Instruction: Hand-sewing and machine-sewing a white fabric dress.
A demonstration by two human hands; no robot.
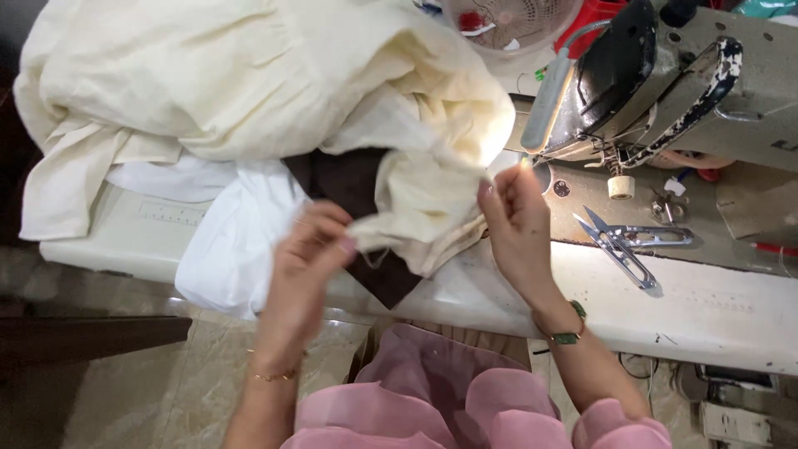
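Both hands are up off the counter (715, 308), working a fold of the cream fabric (249, 75) between them. The left hand (309, 249) sits around the middle of the view, fingers curled in and pinching the loose edge of that cream cloth where it hangs down over the counter's front edge. The right hand (517, 218) is at about 3 o'clock from the left one, just apart from it, fingers drawn close together and raised near the same fold. It's blown out by the lamp glare there, so I honestly can't tell if it's gripping the cloth, a thread, or nothing.

The bulk of the cream fabric is heaped up toward 11 o'clock, covering most of the counter's left half. Under it there's a white cloth (224, 249) draping off the front edge at about 9 o'clock from the left hand, and a dark brown piece (366, 187) poking out between the two hands, running down toward 6 o'clock.

The sewing machine (665, 83) fills the 1 to 2 o'clock corner. A pair of metal thread snips (623, 241) lies flat at 3 o'clock from the right hand, well clear of it. Gold bracelet (274, 376) on the left wrist, green-beaded one (569, 333) on the right. Pink ruffled sleeves (432, 399) at 6 o'clock.
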